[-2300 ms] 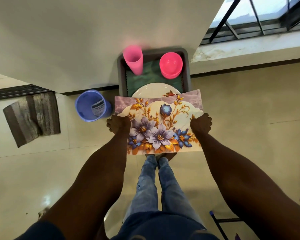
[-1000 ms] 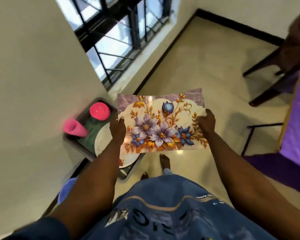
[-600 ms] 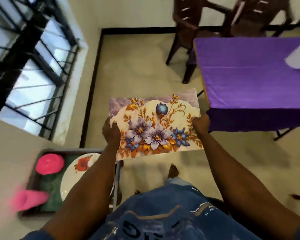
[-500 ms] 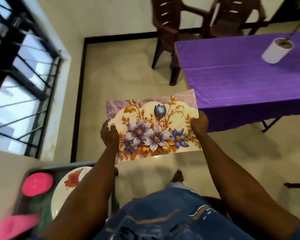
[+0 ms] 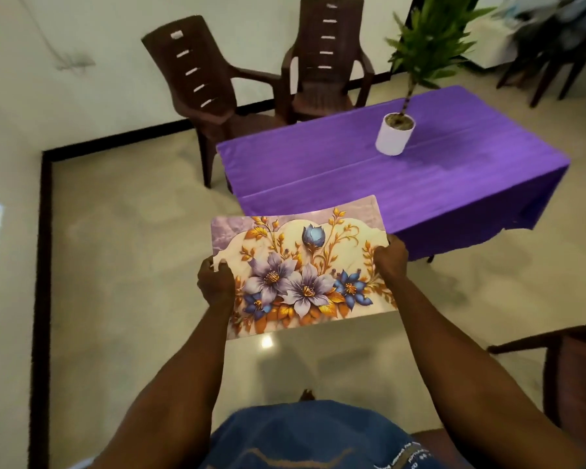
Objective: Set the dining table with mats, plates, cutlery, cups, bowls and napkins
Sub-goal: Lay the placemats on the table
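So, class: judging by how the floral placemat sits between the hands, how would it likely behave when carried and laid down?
The floral placemat is held only at its short edges by the left hand and right hand, yet barely sags: probably fairly stiff. Likely light too. Its glossy face may slide on the tablecloth.

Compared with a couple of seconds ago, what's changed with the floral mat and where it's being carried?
The person has turned from the tray of pink cups and plates, now out of view, toward the purple-covered table with its potted plant. The floral mat is unchanged: the left hand and right hand still grip its side edges, above the floor.
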Demonstrator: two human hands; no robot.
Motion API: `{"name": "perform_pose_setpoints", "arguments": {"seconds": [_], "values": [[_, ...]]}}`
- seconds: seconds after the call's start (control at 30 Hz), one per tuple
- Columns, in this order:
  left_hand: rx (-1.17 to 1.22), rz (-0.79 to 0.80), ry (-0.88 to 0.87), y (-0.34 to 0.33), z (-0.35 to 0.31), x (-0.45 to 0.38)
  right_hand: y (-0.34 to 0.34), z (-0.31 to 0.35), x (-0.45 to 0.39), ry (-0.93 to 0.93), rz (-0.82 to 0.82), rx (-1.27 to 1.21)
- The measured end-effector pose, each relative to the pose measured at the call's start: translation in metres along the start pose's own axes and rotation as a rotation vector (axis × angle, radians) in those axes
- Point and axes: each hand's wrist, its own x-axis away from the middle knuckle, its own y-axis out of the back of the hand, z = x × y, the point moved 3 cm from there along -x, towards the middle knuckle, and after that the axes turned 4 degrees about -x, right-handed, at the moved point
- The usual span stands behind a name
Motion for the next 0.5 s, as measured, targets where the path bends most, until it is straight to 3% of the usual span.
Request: {"name": "perform_pose_setpoints", "arguments": {"seconds": [0.3,0.5], "values": [[-0.028,0.095,-0.009,-0.112,-0.075,-0.001,0.050,0.000,-0.104,-0.057,-0.068,0.052],[0.018,0.134,0.036,-0.196,-0.097,-0.028,0.047,0.014,-0.197,0.028,-0.044,0.106]]}}
